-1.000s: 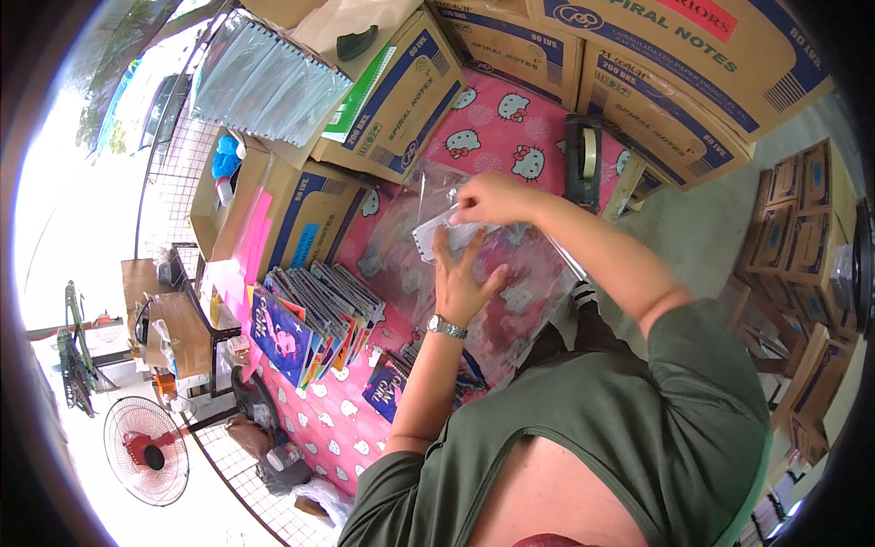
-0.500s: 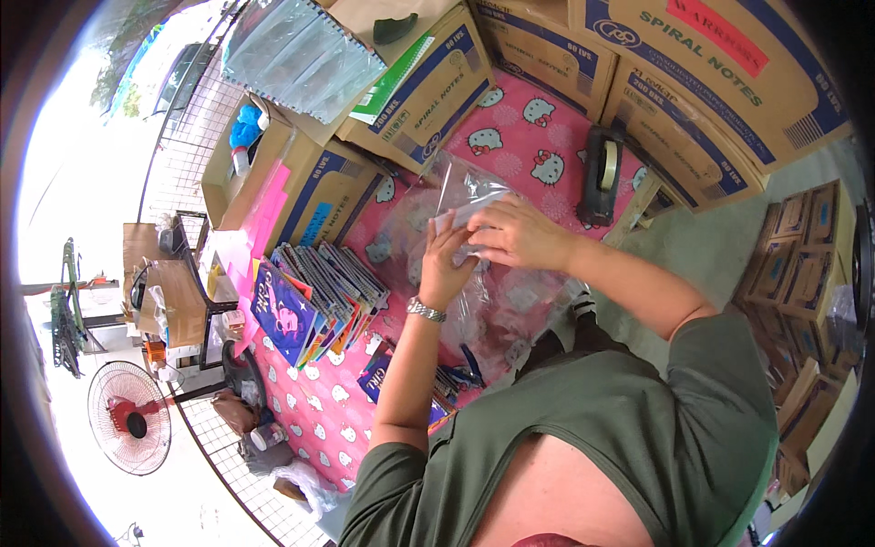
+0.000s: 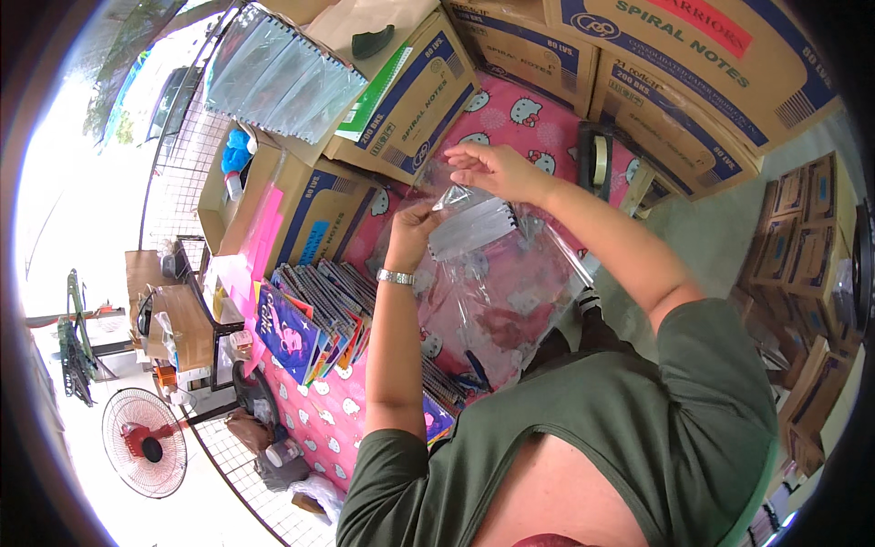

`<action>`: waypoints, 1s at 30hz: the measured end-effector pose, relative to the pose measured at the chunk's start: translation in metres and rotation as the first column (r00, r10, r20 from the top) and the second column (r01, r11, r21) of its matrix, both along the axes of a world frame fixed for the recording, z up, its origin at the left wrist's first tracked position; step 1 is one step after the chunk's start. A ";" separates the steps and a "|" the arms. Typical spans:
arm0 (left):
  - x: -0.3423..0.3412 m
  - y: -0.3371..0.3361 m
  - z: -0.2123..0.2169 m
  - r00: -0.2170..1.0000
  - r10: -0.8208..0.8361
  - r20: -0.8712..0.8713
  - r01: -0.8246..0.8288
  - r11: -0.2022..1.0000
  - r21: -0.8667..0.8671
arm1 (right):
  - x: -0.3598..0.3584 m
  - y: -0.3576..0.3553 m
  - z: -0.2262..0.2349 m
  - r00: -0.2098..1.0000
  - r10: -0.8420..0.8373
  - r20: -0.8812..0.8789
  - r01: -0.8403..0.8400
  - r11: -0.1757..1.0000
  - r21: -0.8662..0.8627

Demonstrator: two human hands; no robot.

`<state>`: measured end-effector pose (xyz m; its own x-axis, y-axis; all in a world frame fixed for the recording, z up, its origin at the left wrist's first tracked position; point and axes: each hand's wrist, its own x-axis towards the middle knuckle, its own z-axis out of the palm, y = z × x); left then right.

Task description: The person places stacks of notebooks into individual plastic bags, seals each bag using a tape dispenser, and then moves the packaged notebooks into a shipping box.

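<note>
Sliding a small pack (image 3: 474,226) into a clear plastic bag (image 3: 510,283), held up over the pink table (image 3: 314,428).

Left hand (image 3: 415,235) pinching the pack's near end; right hand (image 3: 492,169) closed on the bag's mouth. Long axis tilted, far end pointing up toward the boxes (image 3: 656,82). Likely to snag or slip: floppy film, light pinch.

Desk cover: you have a pink cartoon-cat cloth (image 3: 538,114) spread over the desk.
Cartons: brown and blue cardboard boxes (image 3: 693,82) line the cloth's far edge.
Tape: a tape dispenser (image 3: 594,159) stands on the cloth, just beside those boxes.
Notebooks: a fanned stack of colourful notebooks (image 3: 319,314) lies at the cloth's left edge.
Fan: a red-hubbed standing fan (image 3: 144,442) sits on the floor, well left of the cloth.
</note>
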<state>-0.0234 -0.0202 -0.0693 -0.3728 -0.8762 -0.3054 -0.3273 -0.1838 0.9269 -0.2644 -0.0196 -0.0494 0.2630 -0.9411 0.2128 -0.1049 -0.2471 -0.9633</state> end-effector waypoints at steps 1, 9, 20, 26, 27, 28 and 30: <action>-0.004 0.006 0.010 0.999 -0.038 0.036 0.040 0.998 -0.048 | -0.009 0.006 -0.013 0.995 0.091 -0.052 -0.089 0.995 0.033; -0.002 0.072 0.002 0.924 0.052 0.378 0.222 0.731 -0.645 | 0.003 0.071 -0.019 0.862 0.081 -0.500 -0.253 0.924 -0.288; -0.030 0.037 0.026 0.665 0.110 0.739 0.144 0.952 -0.271 | -0.009 0.064 -0.031 0.734 -0.635 -0.240 0.467 0.729 -0.500; -0.017 0.018 0.008 0.749 0.114 0.653 0.230 0.879 -0.417 | -0.133 0.131 -0.194 0.487 -0.820 -0.302 0.854 0.375 0.361; -0.010 0.017 0.000 0.755 0.150 0.638 0.236 0.846 -0.478 | -0.129 0.132 -0.185 0.532 -0.833 -0.153 0.756 0.386 0.529; -0.006 0.015 -0.008 0.833 0.120 0.539 0.146 0.894 -0.424 | -0.124 0.134 -0.176 0.543 -0.840 -0.001 0.622 0.401 0.673; 0.000 0.009 -0.023 0.947 0.091 0.308 -0.002 0.961 -0.278 | -0.111 0.136 -0.155 0.488 -0.872 0.049 0.563 0.357 0.746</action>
